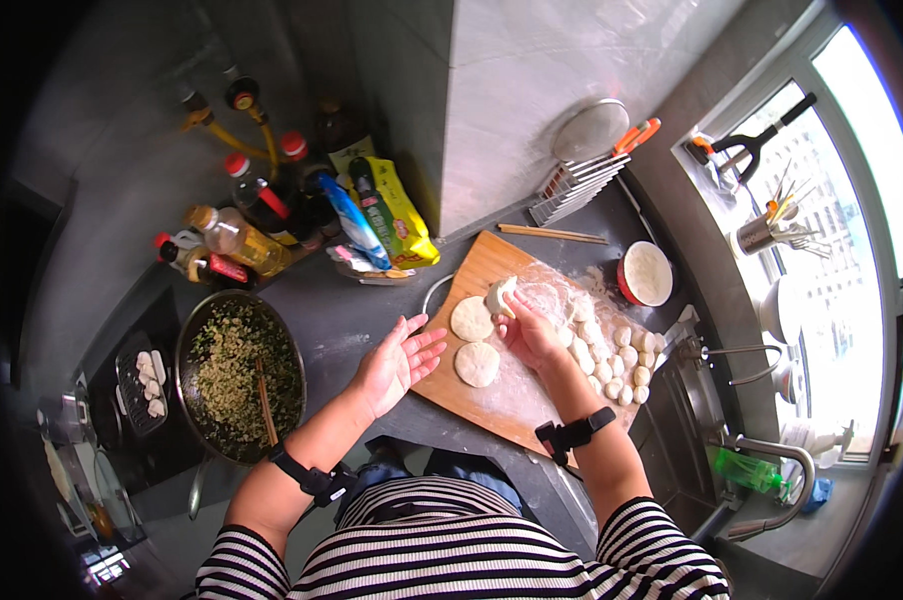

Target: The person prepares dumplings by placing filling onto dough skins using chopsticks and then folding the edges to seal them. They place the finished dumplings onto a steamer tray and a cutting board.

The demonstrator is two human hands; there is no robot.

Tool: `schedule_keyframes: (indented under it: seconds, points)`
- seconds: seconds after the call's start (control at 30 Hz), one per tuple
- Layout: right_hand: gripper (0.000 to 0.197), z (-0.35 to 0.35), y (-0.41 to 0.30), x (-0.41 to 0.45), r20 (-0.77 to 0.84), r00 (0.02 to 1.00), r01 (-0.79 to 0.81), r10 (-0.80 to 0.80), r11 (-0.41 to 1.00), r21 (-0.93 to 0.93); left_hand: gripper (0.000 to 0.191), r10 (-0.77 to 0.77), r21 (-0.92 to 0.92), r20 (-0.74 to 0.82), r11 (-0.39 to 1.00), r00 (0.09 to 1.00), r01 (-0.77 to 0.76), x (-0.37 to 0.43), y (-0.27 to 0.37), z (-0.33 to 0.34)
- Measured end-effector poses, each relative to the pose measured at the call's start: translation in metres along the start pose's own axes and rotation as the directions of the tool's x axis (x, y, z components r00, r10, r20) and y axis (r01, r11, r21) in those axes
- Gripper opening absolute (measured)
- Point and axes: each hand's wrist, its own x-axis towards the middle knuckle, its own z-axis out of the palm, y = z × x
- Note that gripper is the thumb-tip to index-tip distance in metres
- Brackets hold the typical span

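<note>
My right hand (527, 331) pinches a pale piece of dough (501, 297), which looks folded, above a floured wooden board (487, 259). My left hand (404, 362) is turned palm up, fingers apart and holding nothing, just left of the board. Two flat dough rounds, an upper round (472, 319) and a lower round (477, 364), lie on the board between my hands. Beyond my right wrist are several small dough lumps (616, 366). To the left, a pan (298, 390) contains chopped green and beige filling (230, 367), with chopsticks (266, 405) resting in it.
A red bowl of flour (646, 274) stands behind the board, near loose chopsticks (553, 234) and a metal rack (580, 189). Bottles (245, 240) and food bags (391, 214) line the back wall. At right is a sink (665, 450); far left, a black tray (141, 416) holds white pieces.
</note>
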Motion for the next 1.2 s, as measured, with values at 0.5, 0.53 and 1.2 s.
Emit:
schedule_keyframes:
  seconds: [0.5, 0.53, 1.2]
  points:
    - [0.023, 0.211, 0.183, 0.012, 0.065, 0.978, -0.142, 0.196, 0.866, -0.479, 0.057, 0.202, -0.081, -0.096, 0.974, 0.975, -0.21, -0.177, 0.044, -0.168]
    - [0.021, 0.221, 0.202, 0.02, 0.064, 0.975, -0.149, 0.213, 0.838, -0.524, 0.052, 0.218, -0.125, -0.129, 0.964, 0.967, -0.234, -0.19, 0.047, -0.186]
    - [0.017, 0.487, 0.475, 0.178, 0.702, 0.701, 0.709, 0.122, -0.216, -0.671, 0.036, 0.475, -0.222, -0.541, 0.715, 0.694, -0.663, -0.338, 0.106, -0.406]
